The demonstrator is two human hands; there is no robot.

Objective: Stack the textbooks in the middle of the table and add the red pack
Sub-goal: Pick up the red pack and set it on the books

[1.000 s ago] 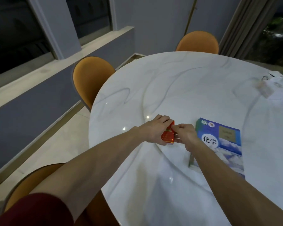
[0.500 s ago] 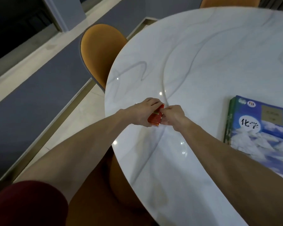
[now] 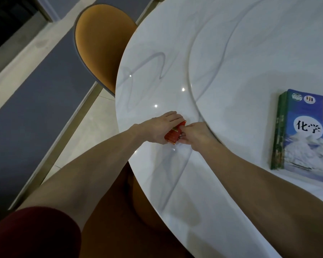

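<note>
A small red pack lies at the near left rim of the round white marble table. My left hand covers its left side with fingers curled over it. My right hand pinches its right edge. Both hands grip the pack together. To the right, a blue textbook with a snowy mountain cover lies on top of a green textbook, whose spine shows along the left side. The stack sits on the table's inner round disc and runs out of frame at the right.
An orange chair stands at the table's left edge, close to the hands. Another orange seat is tucked under the near rim. A grey wall ledge and pale floor run along the left.
The view has tilted down and shifted left, so the books now sit at the right frame edge. Both hands stay closed on the red pack at the same spot on the table.
</note>
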